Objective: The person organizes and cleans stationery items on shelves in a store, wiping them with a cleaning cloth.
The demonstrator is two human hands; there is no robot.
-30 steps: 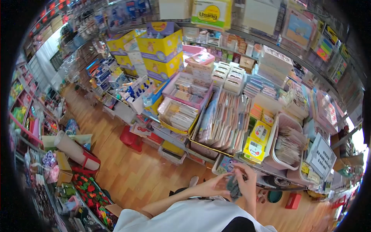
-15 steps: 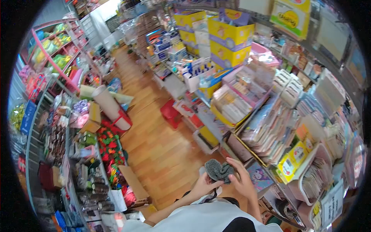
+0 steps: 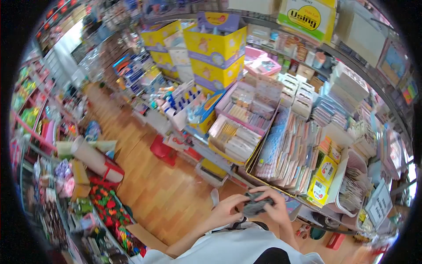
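Note:
A bunched piece of dark grey knitted cloth [image 3: 256, 206] is held up in front of my body, above the floor. My left hand [image 3: 229, 210] grips it from the left, thumb and fingers closed at its edge. On the other side my right hand [image 3: 273, 203] has its fingers curled over the top and right of the cloth. Parts of the cloth are hidden behind the fingers.
To the right, a display counter carries packed envelopes [image 3: 290, 154], a pink bin [image 3: 347, 189] and yellow boxes [image 3: 214, 57]. A red stool [image 3: 163, 150] stands by the counter in the wooden-floored aisle [image 3: 149, 193]. Leftward are a white roll [image 3: 94, 159] and crowded shelves.
My view has turned to the right, so the counter fills more of it. My right hand's fingers now curl over the cloth, which looks more compact between both hands.

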